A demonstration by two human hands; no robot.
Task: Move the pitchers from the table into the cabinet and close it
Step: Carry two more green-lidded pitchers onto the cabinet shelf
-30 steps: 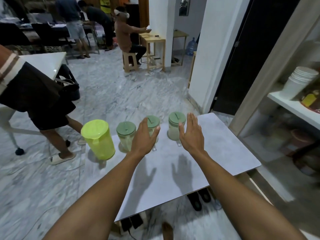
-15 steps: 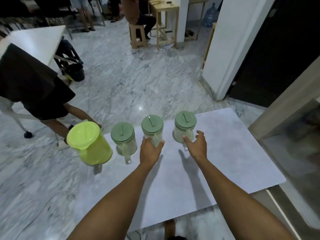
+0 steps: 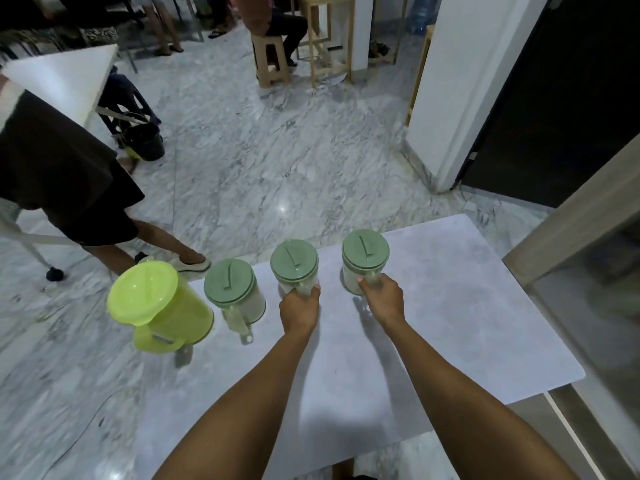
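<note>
Head view, nearest first: two bare forearms reach out over the grey worktop [image 3: 450, 323], roughly parallel, wrists low and knuckles up. The left hand [image 3: 299, 311] has its fingers [image 3: 314, 292] curled shut around the handle of the second pitcher from the right [image 3: 294, 266]; the right hand [image 3: 382, 299] is likewise wrapped on the handle of the rightmost pitcher [image 3: 365, 258]. Both handles are mostly hidden under the hands, so how fully each grip encloses its handle is hard to judge. Both pitchers appear to stand upright near the far edge of the worktop, green lids on.

Left of them stand a third green-lidded pitcher [image 3: 233, 294], its handle pointing back toward the person, and a lime-yellow pitcher [image 3: 162, 313] at the left corner. None has reached the cabinet [image 3: 588, 237], whose frame shows at the right.

The risks lie in the lift. The held pitchers sit near each other, so a sideways swing of the left one could knock its untouched neighbour, and that could push the lime one off the corner. Lifting by the handle alone may tilt a body and loosen a lid. A bystander's legs [image 3: 145, 244] pass just beyond the worktop's left end
</note>
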